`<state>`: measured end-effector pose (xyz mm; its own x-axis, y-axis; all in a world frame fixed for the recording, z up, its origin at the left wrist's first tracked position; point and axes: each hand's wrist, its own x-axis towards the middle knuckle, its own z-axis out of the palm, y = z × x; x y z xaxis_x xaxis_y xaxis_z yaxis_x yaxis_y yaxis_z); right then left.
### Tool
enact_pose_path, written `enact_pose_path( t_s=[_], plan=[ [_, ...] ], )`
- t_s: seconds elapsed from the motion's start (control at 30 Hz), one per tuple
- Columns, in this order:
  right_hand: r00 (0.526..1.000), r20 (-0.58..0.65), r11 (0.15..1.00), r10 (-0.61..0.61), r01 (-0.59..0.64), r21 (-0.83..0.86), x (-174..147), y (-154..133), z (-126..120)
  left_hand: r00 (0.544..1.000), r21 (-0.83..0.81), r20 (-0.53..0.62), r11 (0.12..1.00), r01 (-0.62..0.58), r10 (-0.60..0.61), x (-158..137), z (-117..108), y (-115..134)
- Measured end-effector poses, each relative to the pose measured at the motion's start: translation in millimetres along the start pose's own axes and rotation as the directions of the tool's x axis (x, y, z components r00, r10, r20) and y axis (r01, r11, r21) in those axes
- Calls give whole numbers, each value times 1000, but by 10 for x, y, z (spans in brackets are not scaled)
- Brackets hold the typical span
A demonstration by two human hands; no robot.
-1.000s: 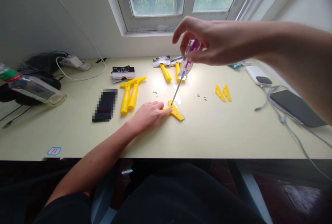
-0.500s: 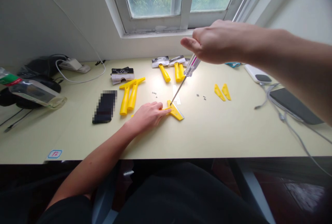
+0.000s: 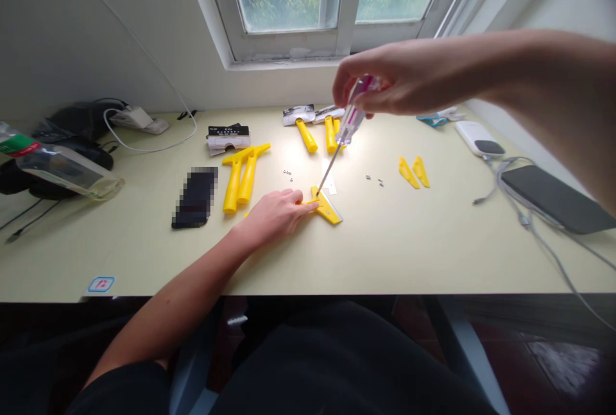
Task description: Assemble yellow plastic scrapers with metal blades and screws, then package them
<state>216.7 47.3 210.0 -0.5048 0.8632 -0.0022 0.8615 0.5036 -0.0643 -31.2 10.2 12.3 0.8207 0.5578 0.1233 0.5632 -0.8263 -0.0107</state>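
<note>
My left hand point(image 3: 282, 213) is closed round the handle of a yellow scraper point(image 3: 331, 211), pressing it to the tabletop; the hand hides most of that handle. A pale metal blade edge shows along the scraper's head. My right hand point(image 3: 368, 81) grips the clear and purple handle of a screwdriver point(image 3: 355, 110) from above. The screwdriver slants down to the left, its tip at the upper end of the scraper's head. Beyond the scraper lies a white blade-like strip point(image 3: 329, 177). Two yellow head plates point(image 3: 414, 172) rest to the right, near several small screws point(image 3: 380, 182).
Several small nuts point(image 3: 287, 172) lie behind my left hand. Two yellow scrapers point(image 3: 239, 177) and a dark phone point(image 3: 195, 198) are to the left. Yellow handles point(image 3: 306, 135) and black-and-white packets point(image 3: 228, 136) stand at the back. A bottle point(image 3: 62, 168) is far left, cables point(image 3: 517, 190) far right.
My right hand has turned about the screwdriver handle, its fingers now wrapped round it and the wrist rolled. The screwdriver tip and my left hand stay in place on the scraper.
</note>
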Motion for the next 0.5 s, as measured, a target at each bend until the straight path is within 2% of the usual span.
enact_pose_path(
  t_s=[0.03,0.1,0.27,0.37,0.5],
  plan=[
    [998,45,996,-35,31,78,-13,2,-1,1000,-3,0,1000,1,-1,-1,2,0],
    [997,67,991,-37,28,132,-44,-5,4,1000,-7,0,1000,1,-1,-2,5,-3],
    [995,-97,998,-22,28,61,-133,-7,25,1000,-24,-9,1000,2,-2,-8,17,-11],
    [981,-195,997,10,5,74,-209,24,12,1000,-24,-18,1000,2,-2,-11,29,-14],
    [982,-169,976,78,-41,212,-312,54,31,1000,-25,-29,1000,0,-1,-9,40,-17]
  ],
)
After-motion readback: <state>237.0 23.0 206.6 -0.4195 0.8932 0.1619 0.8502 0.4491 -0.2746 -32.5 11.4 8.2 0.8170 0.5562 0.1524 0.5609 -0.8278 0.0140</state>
